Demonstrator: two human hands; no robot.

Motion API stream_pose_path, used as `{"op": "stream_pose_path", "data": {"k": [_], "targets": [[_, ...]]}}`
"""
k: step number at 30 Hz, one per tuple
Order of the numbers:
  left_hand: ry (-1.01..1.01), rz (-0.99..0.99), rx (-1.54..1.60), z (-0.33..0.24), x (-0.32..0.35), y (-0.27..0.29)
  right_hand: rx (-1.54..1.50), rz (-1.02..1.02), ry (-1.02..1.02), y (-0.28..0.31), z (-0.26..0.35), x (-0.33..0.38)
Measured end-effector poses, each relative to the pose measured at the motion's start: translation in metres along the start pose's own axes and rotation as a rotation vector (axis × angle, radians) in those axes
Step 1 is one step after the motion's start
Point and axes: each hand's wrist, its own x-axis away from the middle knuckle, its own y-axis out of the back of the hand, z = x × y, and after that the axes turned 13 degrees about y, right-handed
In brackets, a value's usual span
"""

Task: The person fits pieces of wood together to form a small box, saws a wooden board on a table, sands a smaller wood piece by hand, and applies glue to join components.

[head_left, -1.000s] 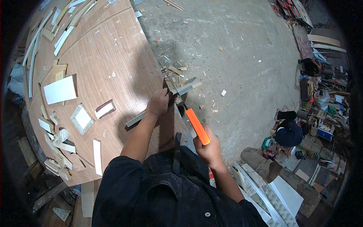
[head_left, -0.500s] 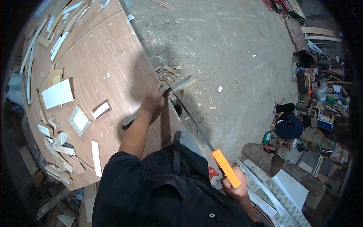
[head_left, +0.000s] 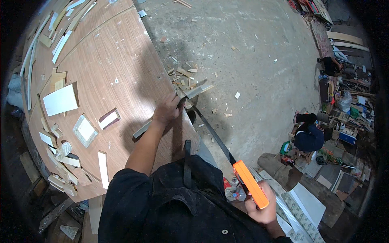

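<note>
A narrow wooden strip [head_left: 142,128] lies across the edge of the brown tabletop [head_left: 117,52], its far end sticking out over the floor. My left hand [head_left: 166,109] is closed around the strip near the table edge, pressing it down. In my right hand [head_left: 263,205], low at the right, I grip the orange handle of a handsaw [head_left: 251,185]. Its long dark blade slants up to the left and meets the strip just beyond my left fingers. How deep the blade sits in the wood cannot be made out.
White boards [head_left: 60,100], a small framed piece [head_left: 85,129] and several strips lie on the table's left side. Wood offcuts [head_left: 184,73] litter the concrete floor past the edge. A person [head_left: 308,137] sits low at the right among tools and scrap; panels [head_left: 308,204] lean by my right arm.
My right hand and the saw have drawn back toward the lower right, sliding the blade along the strip. My left hand stays on the strip.
</note>
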Motion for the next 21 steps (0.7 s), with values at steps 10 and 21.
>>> {"op": "stream_pose_path", "data": {"k": [10,21], "targets": [[0.059,-0.002,0.034,-0.009,-0.002,0.009,0.061,-0.023,-0.032,0.014,0.001,-0.012],[0.019,0.0,-0.012,-0.007,0.002,0.005,0.486,-0.336,0.476,0.009,-0.072,0.052]]}}
